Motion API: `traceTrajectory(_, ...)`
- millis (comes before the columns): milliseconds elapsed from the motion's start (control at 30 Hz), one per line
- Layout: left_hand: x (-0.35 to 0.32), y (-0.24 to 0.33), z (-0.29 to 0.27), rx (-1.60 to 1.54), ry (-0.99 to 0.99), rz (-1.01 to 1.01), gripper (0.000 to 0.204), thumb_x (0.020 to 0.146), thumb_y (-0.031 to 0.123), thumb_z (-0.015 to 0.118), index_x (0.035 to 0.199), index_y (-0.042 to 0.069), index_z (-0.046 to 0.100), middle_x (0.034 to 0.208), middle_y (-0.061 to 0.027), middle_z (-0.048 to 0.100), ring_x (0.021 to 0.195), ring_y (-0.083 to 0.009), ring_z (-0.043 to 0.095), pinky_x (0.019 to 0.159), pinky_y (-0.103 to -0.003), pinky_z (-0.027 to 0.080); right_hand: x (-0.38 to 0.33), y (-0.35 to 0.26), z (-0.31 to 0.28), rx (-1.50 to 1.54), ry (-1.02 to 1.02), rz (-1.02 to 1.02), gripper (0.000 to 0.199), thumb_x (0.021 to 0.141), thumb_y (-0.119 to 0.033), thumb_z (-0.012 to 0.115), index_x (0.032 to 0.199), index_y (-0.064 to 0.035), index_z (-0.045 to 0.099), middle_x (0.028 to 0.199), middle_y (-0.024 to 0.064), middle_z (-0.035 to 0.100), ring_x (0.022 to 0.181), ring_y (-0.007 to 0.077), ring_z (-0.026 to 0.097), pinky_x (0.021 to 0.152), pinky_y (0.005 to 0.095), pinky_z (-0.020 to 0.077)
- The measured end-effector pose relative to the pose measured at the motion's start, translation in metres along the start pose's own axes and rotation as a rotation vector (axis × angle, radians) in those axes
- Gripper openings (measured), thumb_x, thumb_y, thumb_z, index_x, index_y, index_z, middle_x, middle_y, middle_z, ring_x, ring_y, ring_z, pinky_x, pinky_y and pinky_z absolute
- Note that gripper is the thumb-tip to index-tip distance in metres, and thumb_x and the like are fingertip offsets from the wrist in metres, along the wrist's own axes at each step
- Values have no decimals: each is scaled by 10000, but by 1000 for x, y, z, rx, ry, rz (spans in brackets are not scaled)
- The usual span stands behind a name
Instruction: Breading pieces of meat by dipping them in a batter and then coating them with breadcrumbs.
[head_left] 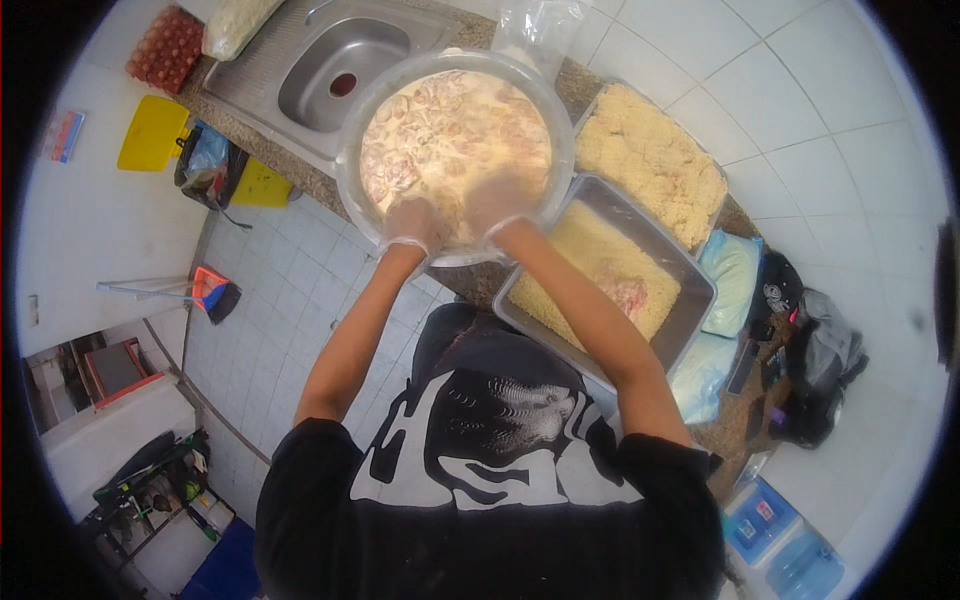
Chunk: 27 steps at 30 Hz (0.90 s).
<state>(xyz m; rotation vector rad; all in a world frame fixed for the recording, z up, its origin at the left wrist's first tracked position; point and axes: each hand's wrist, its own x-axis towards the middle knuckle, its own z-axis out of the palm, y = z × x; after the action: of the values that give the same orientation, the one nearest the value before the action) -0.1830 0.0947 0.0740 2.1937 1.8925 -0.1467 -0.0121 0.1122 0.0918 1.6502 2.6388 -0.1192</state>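
Note:
A large round basin [352,180] on the counter holds pieces of what looks like raw meat in a creamy, pale batter [450,125]. My left hand [412,221], in a thin clear plastic glove, reaches into the near side of the mix. Just to its right, my right hand [494,207], gloved the same way, is also in the batter and smeared by motion. The fingers of both hands are sunk or blurred, so whether they grip anything cannot be seen. Right of the basin, a grey rectangular tub [697,295] contains yellow crumbs with a pinkish meat piece [626,294] on them.
Behind the tub stands a tray of crumb-covered food [650,160] against the tiled wall. Crumb-filled plastic bags [730,280] and a dark bag [822,350] lie farther right. A steel sink [345,75] is behind the basin on the left, near stacked egg trays [170,50].

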Motion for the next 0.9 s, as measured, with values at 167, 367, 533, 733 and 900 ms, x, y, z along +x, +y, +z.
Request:
traceTrajectory(167,7,-10,-27,-201,-33,-112,392,720,398,697,850,28,701,827,-225,662,784,-356,650,731,-437,505,15,14,-7,185,-86,124,217,751,-203,547,755,-57,707,786,152,680,785,290,663,739,392,484)
traceTrajectory(367,7,8,-46,-152,-95,-34,369,766,345,647,833,-15,694,830,-230,658,799,-345,657,741,-415,509,26,42,-26,283,-161,103,213,753,-181,535,778,-61,709,827,167,680,817,294,663,756,394,489)
traceTrajectory(533,38,6,25,-21,-112,49,277,750,254,634,848,4,700,872,-227,659,833,-330,657,746,-411,504,5,5,-11,92,-227,17,186,764,-174,556,765,-62,704,818,153,683,832,289,657,745,414,484)
traceTrajectory(733,12,-13,-2,-102,-38,241,246,736,245,639,848,30,687,765,-222,645,782,-368,642,724,-453,495,3,12,30,215,178,2,168,735,-162,568,742,-54,696,764,153,673,773,290,643,744,408,469)
traceTrajectory(900,10,-36,17,-25,-73,270,210,682,162,628,836,25,668,790,-222,638,809,-378,629,738,-458,493,6,17,-9,280,-12,45,179,736,-152,556,736,-31,687,760,183,662,792,310,647,757,425,470)
